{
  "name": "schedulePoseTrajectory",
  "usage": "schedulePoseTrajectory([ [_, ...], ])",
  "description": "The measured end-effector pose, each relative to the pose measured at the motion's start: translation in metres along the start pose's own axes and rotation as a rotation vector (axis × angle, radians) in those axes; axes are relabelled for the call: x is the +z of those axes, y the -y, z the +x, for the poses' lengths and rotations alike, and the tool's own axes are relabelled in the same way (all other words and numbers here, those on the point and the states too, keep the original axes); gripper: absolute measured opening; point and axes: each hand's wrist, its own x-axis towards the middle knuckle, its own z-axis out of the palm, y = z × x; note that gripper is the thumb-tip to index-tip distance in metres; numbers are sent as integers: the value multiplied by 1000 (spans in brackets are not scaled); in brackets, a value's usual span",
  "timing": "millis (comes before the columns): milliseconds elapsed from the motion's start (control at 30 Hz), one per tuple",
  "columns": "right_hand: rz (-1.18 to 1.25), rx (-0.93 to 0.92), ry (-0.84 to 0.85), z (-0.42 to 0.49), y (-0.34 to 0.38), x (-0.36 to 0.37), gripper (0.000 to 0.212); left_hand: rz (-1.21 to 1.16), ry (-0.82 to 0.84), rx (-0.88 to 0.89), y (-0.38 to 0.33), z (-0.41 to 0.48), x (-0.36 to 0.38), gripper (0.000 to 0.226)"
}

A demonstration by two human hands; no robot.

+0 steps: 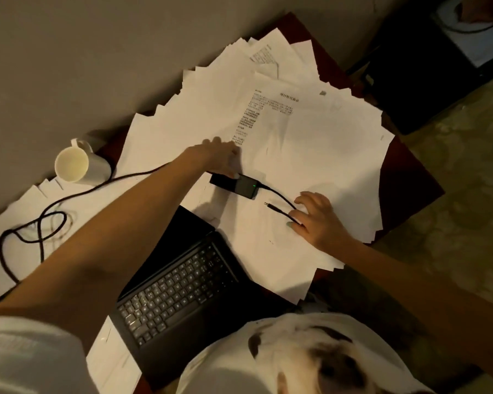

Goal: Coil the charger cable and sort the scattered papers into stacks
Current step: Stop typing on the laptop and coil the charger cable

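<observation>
Right grip [316, 220] pinching charger cable [279, 198], left grip [219, 158] touching adapter [246, 187]

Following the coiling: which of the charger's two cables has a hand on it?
The thin cable ending in a plug, held by the right hand; the thicker looped cable lies loose, left.

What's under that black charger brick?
Scattered papers lie under the brick, and the left hand touches one end. What lies beneath the papers is hidden.
</observation>
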Motion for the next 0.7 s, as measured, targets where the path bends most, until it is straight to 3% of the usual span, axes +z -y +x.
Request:
schedulePoseTrajectory([
  [100,20,13,-31,-4,0,5,27,-37,-15,54,-43,-20,29,88],
  [267,24,45,-30,8,-7,17,30,-29,-394,-125,-63,-62,88,82],
  [367,88,83,-16,12,-7,16,32,-105,-410,-68,-56,-66,106,66],
  [467,220,102,17,8,-3,0,37,-175,-434,28,-45,-66,105,66],
  [567,289,-76,10,5,1,-19,42,-172,-465,199,-24,-66,100,66],
  [700,154,-328,99,-1,26,-25,18,89,-410,285,-20,-67,107,58],
])
